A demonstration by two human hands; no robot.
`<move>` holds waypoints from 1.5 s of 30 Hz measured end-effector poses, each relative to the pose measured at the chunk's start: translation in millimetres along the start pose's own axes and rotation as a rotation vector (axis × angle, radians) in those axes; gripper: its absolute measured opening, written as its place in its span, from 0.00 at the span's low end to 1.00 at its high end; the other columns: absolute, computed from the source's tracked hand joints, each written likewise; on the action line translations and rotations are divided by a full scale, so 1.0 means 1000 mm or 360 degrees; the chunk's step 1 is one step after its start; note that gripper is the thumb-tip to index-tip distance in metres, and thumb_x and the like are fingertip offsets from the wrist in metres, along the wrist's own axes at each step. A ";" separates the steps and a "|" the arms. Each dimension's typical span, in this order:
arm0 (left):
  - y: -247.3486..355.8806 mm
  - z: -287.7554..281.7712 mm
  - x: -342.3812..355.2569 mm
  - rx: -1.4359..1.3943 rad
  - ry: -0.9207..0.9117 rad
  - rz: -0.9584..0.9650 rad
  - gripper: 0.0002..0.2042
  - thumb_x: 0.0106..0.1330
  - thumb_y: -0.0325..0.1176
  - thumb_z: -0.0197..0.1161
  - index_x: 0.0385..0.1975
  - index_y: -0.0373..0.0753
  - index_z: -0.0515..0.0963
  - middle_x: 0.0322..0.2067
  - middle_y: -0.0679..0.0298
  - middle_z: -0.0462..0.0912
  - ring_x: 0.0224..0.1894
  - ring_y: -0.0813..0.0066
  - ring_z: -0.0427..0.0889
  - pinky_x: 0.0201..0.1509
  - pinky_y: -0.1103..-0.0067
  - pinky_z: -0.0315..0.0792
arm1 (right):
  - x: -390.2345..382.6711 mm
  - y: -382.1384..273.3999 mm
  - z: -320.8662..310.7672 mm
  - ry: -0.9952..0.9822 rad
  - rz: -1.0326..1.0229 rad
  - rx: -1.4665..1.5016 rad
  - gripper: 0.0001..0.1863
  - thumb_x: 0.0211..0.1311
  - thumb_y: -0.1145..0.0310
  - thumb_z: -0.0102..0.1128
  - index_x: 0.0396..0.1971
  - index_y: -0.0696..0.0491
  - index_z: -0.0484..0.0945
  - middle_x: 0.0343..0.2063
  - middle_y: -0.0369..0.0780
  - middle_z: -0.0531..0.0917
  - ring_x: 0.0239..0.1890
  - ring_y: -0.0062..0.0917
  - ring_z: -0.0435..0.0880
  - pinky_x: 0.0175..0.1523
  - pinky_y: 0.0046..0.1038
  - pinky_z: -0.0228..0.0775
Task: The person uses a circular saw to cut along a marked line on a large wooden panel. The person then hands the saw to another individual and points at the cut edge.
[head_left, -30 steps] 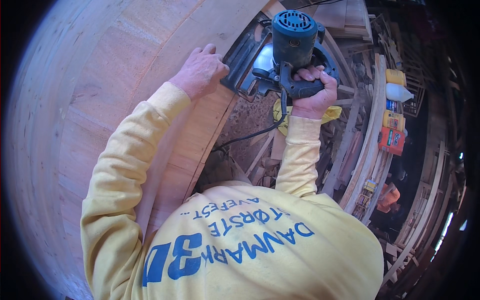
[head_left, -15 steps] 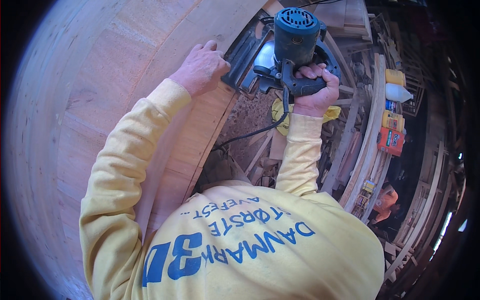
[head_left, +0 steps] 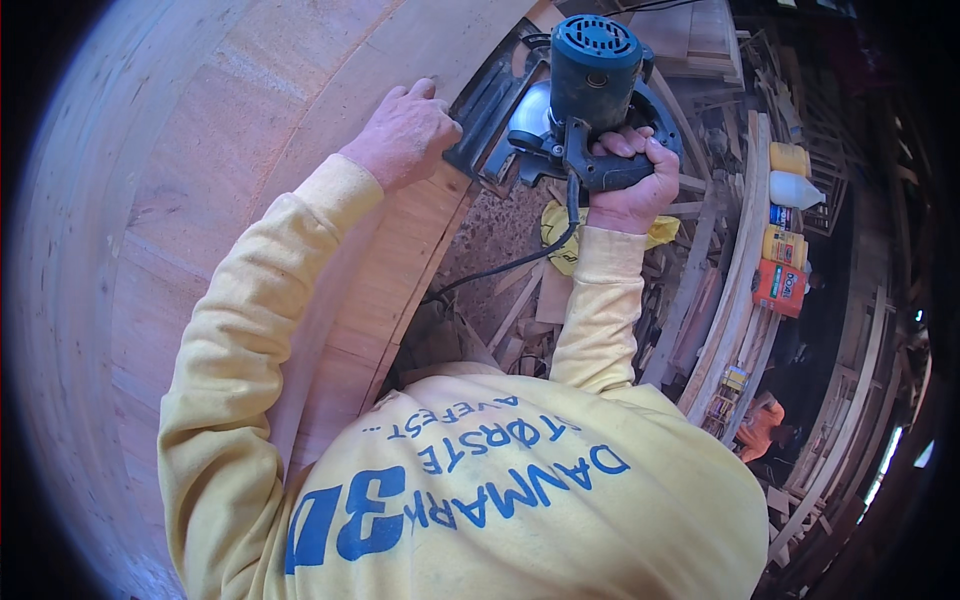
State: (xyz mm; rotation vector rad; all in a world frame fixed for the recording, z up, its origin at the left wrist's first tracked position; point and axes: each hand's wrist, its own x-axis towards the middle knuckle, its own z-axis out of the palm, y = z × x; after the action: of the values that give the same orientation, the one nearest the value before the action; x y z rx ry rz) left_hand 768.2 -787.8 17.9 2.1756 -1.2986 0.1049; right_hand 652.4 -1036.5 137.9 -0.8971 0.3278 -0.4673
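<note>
My right hand (head_left: 637, 180) is wrapped round the black rear handle of a circular saw (head_left: 595, 85) with a teal motor housing. The saw's dark metal base plate (head_left: 482, 115) reaches over the edge of a large wooden panel (head_left: 330, 130). My left hand (head_left: 408, 138) lies on the panel beside that plate, its fingers bent and a little apart, the thumb side close to or touching the plate's edge. A black cord (head_left: 515, 262) runs from the saw down toward my body. The blade's cutting edge is hidden.
Wood offcuts (head_left: 520, 300) and a yellow bag (head_left: 560, 225) lie on the ground below the panel edge. Along a long plank (head_left: 735, 265) at right stand a white bottle (head_left: 795, 188), yellow containers (head_left: 785, 245) and a red container (head_left: 780, 288). A person in orange (head_left: 762, 425) is farther right.
My hands and the saw look nearly the same. The person in orange at the right has shifted slightly.
</note>
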 end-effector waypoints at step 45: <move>-0.011 0.004 0.052 -0.0022 -0.0120 0.0101 0.03 0.53 0.24 0.63 0.23 0.39 0.77 0.30 0.59 0.79 0.42 0.53 0.75 0.44 0.63 0.69 | 0.035 0.002 0.013 0.0323 -0.0284 0.0103 0.07 0.55 0.74 0.58 0.35 0.54 0.75 0.23 0.37 0.76 0.22 0.25 0.76 0.30 0.27 0.72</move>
State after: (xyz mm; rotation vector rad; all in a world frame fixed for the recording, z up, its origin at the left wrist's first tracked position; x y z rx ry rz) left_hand 803.5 -826.8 28.1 2.1456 -1.4064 0.0391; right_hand 688.6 -1044.9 141.2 -0.8209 0.4169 -0.7329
